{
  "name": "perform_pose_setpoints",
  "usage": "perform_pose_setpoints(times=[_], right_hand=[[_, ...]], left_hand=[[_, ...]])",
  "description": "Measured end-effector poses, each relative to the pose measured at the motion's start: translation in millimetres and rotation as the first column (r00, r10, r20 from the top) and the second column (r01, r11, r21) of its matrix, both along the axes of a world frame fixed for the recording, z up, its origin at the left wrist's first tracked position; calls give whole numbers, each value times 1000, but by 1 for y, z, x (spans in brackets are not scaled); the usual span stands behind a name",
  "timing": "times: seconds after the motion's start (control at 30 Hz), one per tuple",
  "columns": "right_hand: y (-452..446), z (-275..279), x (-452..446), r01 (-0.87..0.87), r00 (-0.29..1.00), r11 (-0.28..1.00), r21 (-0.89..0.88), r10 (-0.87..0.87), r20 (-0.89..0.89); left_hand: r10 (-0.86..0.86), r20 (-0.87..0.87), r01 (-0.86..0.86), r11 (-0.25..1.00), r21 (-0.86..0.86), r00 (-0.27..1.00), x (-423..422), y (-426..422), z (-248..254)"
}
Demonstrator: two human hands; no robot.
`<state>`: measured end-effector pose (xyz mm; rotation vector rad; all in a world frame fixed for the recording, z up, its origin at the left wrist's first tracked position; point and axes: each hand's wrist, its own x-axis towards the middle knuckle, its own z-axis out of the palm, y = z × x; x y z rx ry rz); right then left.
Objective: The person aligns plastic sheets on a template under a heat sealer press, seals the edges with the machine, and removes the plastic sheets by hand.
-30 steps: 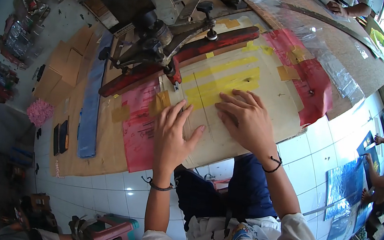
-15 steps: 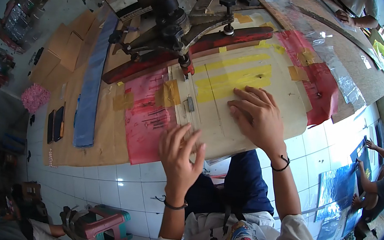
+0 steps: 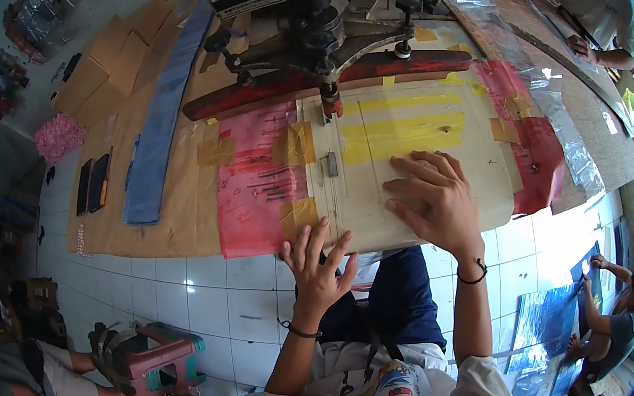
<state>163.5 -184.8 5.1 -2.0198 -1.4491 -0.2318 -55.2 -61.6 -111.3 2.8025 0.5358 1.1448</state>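
Observation:
My left hand (image 3: 316, 268) has its fingers spread at the front edge of the work board, close to a piece of brown tape, and holds nothing. Flat on the beige board (image 3: 411, 210), just below the yellow tape strips (image 3: 401, 138), rests my right hand (image 3: 438, 202), fingers apart. A small grey block (image 3: 332, 165) lies on the board between the pink film (image 3: 255, 182) and the yellow strips. Behind the board's strips, a black machine head (image 3: 318, 34) with a red bar (image 3: 259, 90) spans the table; its red tip (image 3: 332, 104) points down above the board.
A blue strip (image 3: 162, 129), two dark phone-like objects (image 3: 99, 181) and cardboard (image 3: 124, 52) are at the left. Red film (image 3: 540, 159) hangs at the right edge. One person (image 3: 618, 310) crouches at right, another stands at top right, and a third person's legs show near a stool (image 3: 163, 362).
My left hand has drawn back from the board's middle to its front edge, uncovering the grey block. My right hand stays on the board. The camera view has shifted.

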Motion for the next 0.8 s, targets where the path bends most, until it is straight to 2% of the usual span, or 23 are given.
perform_pose_setpoints(times=[0.2, 0.43, 0.8], right_hand=[[-1, -3, 1, 4, 1000, 1000, 15, -4, -11], [-3, -2, 0, 1, 1000, 1000, 17, -1, -20], [-3, -1, 0, 6, 1000, 1000, 31, -5, -17]], left_hand=[[4, 77, -7, 999, 36, 997, 7, 2, -8], [23, 32, -23, 1000, 0, 999, 4, -2, -2], [31, 108, -37, 997, 60, 994, 11, 3, -20]])
